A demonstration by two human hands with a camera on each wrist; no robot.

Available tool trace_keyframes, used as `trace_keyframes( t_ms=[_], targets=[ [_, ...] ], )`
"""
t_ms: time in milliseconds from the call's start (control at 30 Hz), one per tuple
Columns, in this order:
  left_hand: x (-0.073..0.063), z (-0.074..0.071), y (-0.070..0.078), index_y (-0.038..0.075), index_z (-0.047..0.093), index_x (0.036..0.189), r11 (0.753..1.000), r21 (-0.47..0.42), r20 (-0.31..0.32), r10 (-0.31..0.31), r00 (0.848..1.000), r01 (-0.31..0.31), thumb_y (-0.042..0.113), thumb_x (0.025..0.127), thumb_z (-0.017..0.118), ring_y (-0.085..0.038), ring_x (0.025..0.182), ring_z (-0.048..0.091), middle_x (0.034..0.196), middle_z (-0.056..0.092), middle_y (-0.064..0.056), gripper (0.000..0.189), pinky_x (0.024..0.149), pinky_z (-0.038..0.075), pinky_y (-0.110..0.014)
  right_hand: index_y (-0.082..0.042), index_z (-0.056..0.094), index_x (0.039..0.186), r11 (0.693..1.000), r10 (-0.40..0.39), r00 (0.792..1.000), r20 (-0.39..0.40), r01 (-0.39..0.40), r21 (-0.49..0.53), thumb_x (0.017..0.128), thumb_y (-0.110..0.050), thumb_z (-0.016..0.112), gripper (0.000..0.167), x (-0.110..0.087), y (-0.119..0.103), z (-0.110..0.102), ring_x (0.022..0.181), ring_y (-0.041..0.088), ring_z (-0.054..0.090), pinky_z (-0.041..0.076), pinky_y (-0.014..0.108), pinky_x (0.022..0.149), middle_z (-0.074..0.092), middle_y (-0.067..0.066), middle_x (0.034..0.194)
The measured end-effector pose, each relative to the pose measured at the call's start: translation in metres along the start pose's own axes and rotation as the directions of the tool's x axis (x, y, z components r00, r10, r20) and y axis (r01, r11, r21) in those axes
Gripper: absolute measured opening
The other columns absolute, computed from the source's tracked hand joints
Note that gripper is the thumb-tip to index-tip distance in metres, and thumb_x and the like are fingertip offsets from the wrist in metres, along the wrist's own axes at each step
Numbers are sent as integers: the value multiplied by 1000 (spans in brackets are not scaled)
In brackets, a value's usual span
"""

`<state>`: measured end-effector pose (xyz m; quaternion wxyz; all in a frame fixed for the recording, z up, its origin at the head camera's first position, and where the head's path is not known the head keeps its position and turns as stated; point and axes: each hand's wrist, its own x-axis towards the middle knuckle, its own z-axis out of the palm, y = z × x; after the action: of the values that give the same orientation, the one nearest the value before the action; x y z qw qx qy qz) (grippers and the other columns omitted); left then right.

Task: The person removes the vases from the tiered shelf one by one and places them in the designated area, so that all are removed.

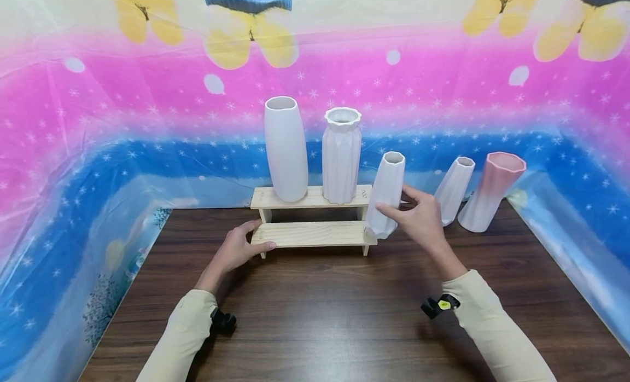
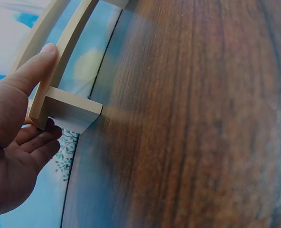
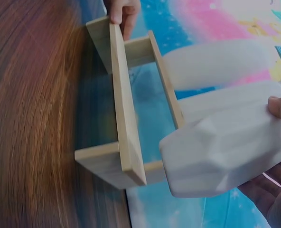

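Note:
In the head view, my right hand grips a white faceted vase between thumb and fingers. The vase leans, its base near the right end of the lower board; the right wrist view shows that base off the board. My left hand holds the left end of a two-step wooden stand, thumb on the lower board and fingers round its side. On the upper step stand a tall smooth white vase and a fluted white vase with a ruffled rim.
Right of my right hand stand a slim white vase and a pink-and-white vase. The brown wooden table stretches toward me. A patterned cloth hangs behind and along the sides.

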<state>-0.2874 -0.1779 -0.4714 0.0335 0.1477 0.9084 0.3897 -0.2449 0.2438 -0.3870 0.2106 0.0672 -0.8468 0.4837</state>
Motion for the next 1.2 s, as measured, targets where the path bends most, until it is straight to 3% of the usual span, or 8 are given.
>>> trace_keyframes(
  t_ms=[300,533,1200],
  targets=[
    [1,-2,1,-1,42,154,1000,10,6,-1,1000,1,53,87,78,-39,144,42,156,44,-22,93,110,42,-57,-10,66,139,997,49,997,-64,-52,-51,80,-43,88,71,4,12,-11,100,32,73,61,45,81,73,17,119],
    [1,-1,1,-1,42,154,1000,15,-6,5,1000,-5,52,88,78,-40,144,40,156,43,-23,92,112,40,-58,-9,60,144,993,90,992,-84,-96,-68,82,-49,85,78,10,24,-16,115,39,68,56,57,90,68,20,131],
    [0,-1,-1,0,43,154,1000,-1,-4,18,1000,-18,53,87,79,-39,142,44,155,45,-22,93,109,44,-57,-14,58,147,987,119,975,-188,-137,-89,81,-46,87,79,24,81,-4,119,37,66,54,55,96,65,18,136]
  ],
)
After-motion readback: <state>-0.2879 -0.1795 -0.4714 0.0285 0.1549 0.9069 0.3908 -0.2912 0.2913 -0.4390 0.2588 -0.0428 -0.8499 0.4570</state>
